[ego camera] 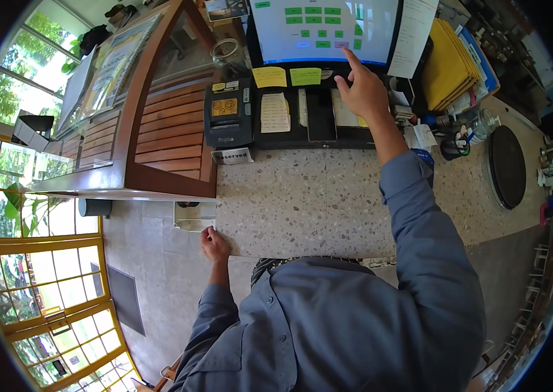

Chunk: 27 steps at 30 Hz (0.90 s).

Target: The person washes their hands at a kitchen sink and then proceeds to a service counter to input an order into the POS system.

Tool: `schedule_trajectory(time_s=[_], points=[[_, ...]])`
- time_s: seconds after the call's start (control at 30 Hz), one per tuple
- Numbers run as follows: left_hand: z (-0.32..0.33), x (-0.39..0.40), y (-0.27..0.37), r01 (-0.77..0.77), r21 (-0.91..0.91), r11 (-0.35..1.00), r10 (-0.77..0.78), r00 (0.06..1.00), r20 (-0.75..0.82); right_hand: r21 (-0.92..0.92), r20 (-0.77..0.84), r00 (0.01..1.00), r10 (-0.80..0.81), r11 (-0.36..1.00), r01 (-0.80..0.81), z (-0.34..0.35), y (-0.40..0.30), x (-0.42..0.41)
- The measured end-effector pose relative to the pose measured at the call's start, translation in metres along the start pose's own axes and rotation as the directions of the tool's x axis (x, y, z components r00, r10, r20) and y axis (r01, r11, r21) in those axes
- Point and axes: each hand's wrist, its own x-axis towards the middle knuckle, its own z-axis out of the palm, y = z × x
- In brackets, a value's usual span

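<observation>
My right hand [363, 93] is raised at the lower right of a monitor screen [325, 29], its index finger extended at a pink on-screen button among green ones. Whether the fingertip touches the glass I cannot tell. That hand holds nothing. At the front left corner of the terrazzo counter [301, 201] rests my left hand [215, 245], fingers curled near the edge; whether it grips anything is unclear. Yellow and green sticky notes [269, 77] are stuck below the screen. Under them, a dark phone [322, 116] and handwritten notes [275, 112] lie on a black surface.
A black receipt printer [228, 115] and a "Reserved" sign [233, 156] stand beside a wood-framed glass case [132, 112] on the left. Rightward are yellow folders [448, 63], a pen holder [454, 147] and a round black-topped object [507, 166].
</observation>
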Motion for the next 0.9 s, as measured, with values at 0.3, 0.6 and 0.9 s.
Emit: schedule_trajectory(time_s=[0.3,0.6,0.9], points=[[-0.007,-0.005,0.012,0.043,0.02,0.999,-0.044,0.999,0.022,0.046,-0.057,0.997,-0.05,0.998,0.052,0.013,-0.012,-0.012],[-0.007,-0.005,0.011,0.026,0.07,0.997,-0.026,1.0,0.001,0.073,-0.018,0.989,-0.149,0.986,0.149,0.027,-0.056,0.012],[-0.008,-0.006,0.013,0.004,0.061,0.998,-0.004,1.0,-0.002,0.014,0.072,0.993,-0.091,0.996,0.091,0.037,-0.071,0.015]])
